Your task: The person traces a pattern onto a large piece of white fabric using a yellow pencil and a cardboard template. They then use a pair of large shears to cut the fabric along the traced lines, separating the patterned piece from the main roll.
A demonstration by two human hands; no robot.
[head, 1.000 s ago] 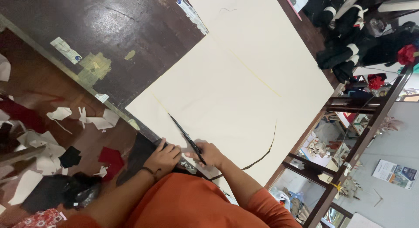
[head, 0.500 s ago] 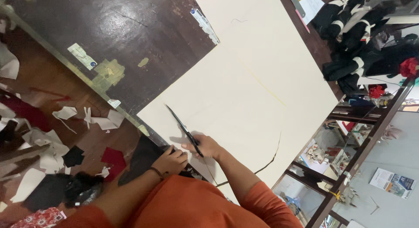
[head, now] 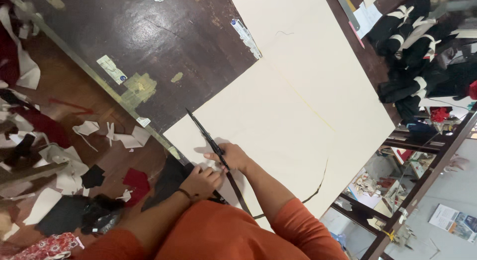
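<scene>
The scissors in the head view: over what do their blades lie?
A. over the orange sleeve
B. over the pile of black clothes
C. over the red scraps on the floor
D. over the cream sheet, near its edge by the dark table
D: the dark scissors, held in the right hand, point up across the cream sheet close to its edge beside the dark table.

Head view, steeply down, tilted, close
</scene>
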